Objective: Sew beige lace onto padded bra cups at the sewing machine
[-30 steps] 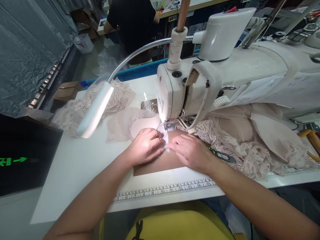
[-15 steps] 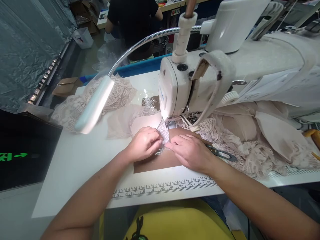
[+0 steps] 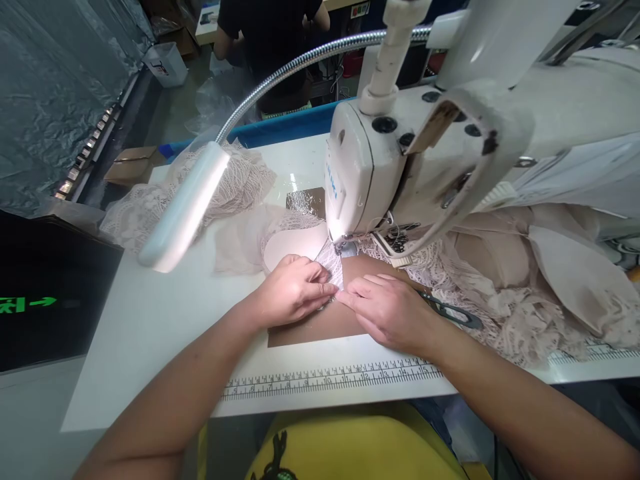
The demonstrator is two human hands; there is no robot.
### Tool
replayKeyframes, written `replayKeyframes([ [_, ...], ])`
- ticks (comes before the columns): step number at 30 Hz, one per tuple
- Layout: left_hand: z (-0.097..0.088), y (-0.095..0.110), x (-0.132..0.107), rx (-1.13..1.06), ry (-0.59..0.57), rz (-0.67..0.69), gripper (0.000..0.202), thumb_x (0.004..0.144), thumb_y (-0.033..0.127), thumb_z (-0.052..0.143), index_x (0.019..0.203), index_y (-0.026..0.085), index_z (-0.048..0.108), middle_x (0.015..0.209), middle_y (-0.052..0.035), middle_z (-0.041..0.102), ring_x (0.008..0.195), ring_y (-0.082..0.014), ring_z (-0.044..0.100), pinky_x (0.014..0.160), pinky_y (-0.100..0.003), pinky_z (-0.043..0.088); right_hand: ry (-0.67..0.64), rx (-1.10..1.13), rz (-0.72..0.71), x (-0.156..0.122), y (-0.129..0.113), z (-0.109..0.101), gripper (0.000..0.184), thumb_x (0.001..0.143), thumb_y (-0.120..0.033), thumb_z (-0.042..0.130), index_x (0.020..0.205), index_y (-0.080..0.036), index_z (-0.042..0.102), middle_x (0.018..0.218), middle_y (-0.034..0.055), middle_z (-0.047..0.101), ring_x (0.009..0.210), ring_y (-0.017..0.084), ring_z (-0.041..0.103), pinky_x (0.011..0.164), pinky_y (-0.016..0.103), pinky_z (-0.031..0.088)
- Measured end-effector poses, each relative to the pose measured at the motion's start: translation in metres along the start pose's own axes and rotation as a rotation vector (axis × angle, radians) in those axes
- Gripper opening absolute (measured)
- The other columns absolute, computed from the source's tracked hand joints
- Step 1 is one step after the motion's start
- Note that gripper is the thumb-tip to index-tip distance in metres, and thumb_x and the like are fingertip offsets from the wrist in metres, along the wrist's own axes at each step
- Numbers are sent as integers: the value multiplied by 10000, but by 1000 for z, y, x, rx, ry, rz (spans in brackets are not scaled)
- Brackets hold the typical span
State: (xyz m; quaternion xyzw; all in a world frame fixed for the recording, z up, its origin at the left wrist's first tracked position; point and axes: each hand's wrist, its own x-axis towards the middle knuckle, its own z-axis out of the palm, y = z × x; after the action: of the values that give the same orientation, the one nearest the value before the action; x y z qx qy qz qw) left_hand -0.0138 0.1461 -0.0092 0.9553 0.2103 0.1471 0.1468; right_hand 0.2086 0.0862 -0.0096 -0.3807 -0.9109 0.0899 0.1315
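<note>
My left hand point(image 3: 293, 290) and my right hand point(image 3: 387, 308) meet on a narrow strip of pale lace point(image 3: 331, 261) that runs up to the needle of a white sewing machine point(image 3: 450, 153). The left fingers are curled and pinch the lace edge. The right hand lies beside it with its fingertips pressed down on the same strip, over a brown plate point(image 3: 320, 325) on the table. A beige padded cup point(image 3: 285, 250) rests just behind my left hand.
A gooseneck lamp point(image 3: 183, 207) hangs over the table's left side. Lace pieces point(image 3: 150, 210) are piled at back left, more lace and beige cups point(image 3: 550, 280) at right. Black snips point(image 3: 453, 312) lie right of my right hand. A printed ruler point(image 3: 330, 379) lines the front edge. A person in black point(image 3: 273, 40) stands beyond.
My view has shifted closer and lower, so the machine head looms larger. Both hands stay on the lace, and their fingertips have drawn closer together below the needle.
</note>
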Motion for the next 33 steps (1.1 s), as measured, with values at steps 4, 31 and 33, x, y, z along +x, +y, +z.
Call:
replayKeyframes([
  [4,0,1,0,63,-7,6,249,952,319,470,1066,249,680,881,-51,614,821,-162,522,825,-346,373,39,-6,-22,-1,1,2,311,818,-101,452,1045,-150,659,768,44,572,697,170,449,658,290,335],
  [31,0,-4,15,263,-115,-55,361,966,242,385,1269,131,547,1330,-119,547,981,-227,534,822,-370,463,89,-10,71,0,3,-1,238,781,-67,480,904,-162,660,807,34,586,756,169,462,694,293,319],
  [33,0,-4,16,287,-117,-56,371,967,249,377,1276,123,541,1346,-119,535,969,-231,528,820,-375,460,83,-15,83,1,4,-1,249,772,-65,485,919,-165,659,807,34,582,752,168,455,682,291,315],
])
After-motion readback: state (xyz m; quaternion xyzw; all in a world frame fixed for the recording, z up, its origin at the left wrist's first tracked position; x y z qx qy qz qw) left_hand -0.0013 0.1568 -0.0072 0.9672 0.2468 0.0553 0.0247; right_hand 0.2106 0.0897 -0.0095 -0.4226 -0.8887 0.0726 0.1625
